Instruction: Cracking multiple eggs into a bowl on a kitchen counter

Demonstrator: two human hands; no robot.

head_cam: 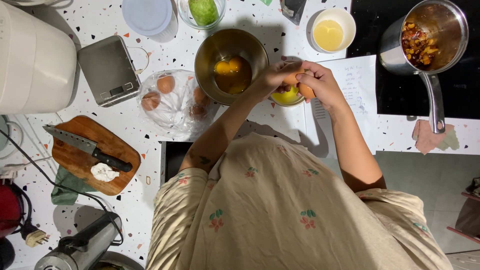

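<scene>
Two hands meet over a small bowl (288, 98) with yellow yolk in it, seen from the head camera looking straight down. The left hand (272, 76) and the right hand (320, 82) are both curled tight around a brown egg (298, 85), which sits between them just above the small bowl. The fingers are closed on the shell, not spread out. Just beside the left hand is a big metal bowl (207, 55) with egg yolks at the bottom. Near that bowl lies a clear plastic bag (172, 107) with more brown eggs inside. A grey kitchen scale (107, 70) sits to the side of the bag. A wooden board (80, 160) holds a knife (85, 146) and a bit of garlic (104, 172). Near the right hand is a white cup (350, 20) of pale yellow liquid, a sheet of paper (357, 95), and a metal pot (450, 20) with chopped food in it.
</scene>
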